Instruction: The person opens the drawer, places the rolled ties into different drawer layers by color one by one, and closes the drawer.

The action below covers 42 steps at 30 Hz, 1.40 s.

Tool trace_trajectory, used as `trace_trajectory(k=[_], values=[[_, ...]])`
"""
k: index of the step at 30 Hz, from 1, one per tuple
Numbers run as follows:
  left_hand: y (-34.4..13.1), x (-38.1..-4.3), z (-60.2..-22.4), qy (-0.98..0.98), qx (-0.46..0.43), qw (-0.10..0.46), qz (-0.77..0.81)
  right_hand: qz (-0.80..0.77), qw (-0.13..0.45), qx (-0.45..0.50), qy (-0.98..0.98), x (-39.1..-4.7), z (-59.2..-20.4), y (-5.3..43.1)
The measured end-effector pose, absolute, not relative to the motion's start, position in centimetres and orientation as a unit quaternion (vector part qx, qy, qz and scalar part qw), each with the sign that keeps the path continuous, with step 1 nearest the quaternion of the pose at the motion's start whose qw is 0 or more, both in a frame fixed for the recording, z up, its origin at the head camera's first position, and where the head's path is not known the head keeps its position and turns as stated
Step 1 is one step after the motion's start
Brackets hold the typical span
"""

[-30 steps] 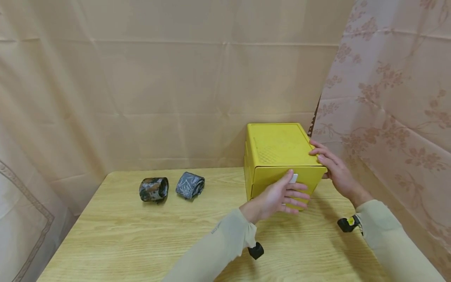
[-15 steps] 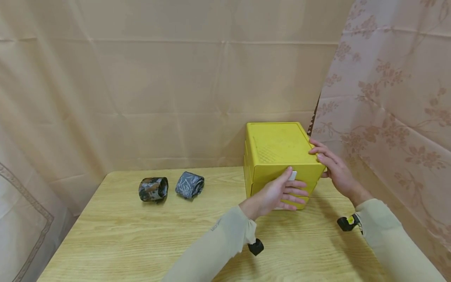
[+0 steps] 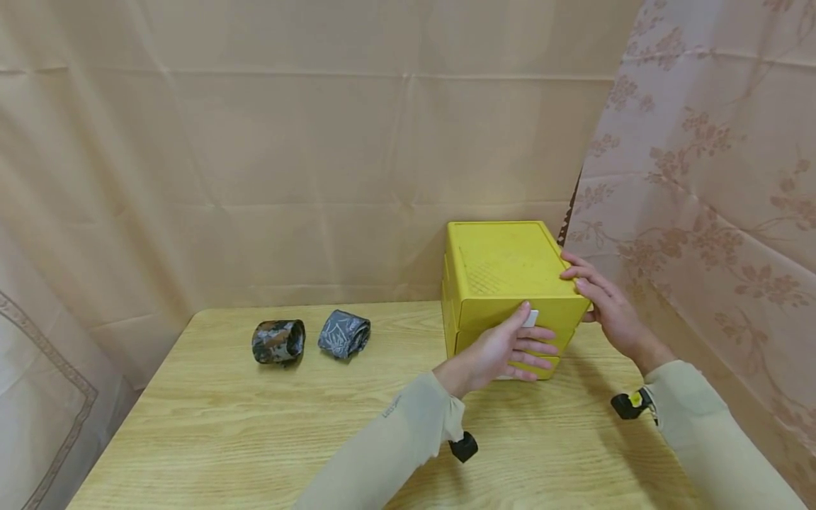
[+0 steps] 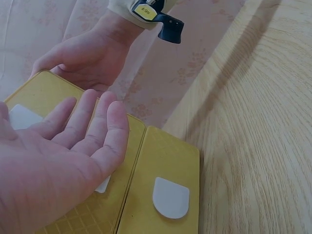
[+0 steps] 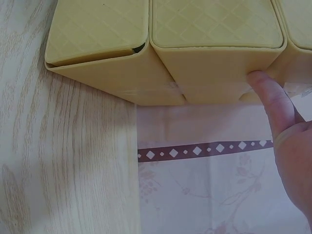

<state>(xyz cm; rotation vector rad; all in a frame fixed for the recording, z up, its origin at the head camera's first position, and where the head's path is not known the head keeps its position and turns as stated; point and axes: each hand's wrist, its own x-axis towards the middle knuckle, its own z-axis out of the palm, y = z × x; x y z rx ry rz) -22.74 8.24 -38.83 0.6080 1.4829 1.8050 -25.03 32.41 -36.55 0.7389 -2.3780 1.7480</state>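
Note:
A yellow drawer unit [image 3: 503,258] with stacked drawers and white tab handles stands at the right of the table. My left hand [image 3: 503,350] is spread in front of it, palm turned to the right, fingers straight over the front of the drawers. In the left wrist view the bottom drawer's white handle [image 4: 171,198] shows beyond the fingers. My right hand [image 3: 608,308] rests on the unit's upper right edge with extended fingers. The right wrist view shows one fingertip [image 5: 257,78] touching the unit's side, and a small dark gap [image 5: 140,48] at one drawer's edge.
A rolled brown-and-black camouflage cloth [image 3: 278,341] and a rolled grey patterned cloth [image 3: 344,334] lie left of the unit on the wooden table [image 3: 255,432]. A beige curtain [image 3: 306,156] hangs behind, a floral curtain [image 3: 720,177] to the right.
The top drawer, whose front stuck out slightly a second ago, has gone in flush, the left hand moving slightly forward with it. The right hand has stayed at the unit's edge.

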Motion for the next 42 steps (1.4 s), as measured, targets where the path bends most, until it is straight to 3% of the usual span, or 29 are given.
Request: trace_trajectory(k=[18,42], values=[[8.0,-22.6,-38.3,0.565,0.222,0.394,0.69,0.58,0.048,0.253,-0.773,-25.1,-36.6,32.2],[5.8,-22.9,-39.9,0.57,0.231,0.396,0.682,0.57,0.058,0.242,-0.783,-25.0,-36.6,32.3]])
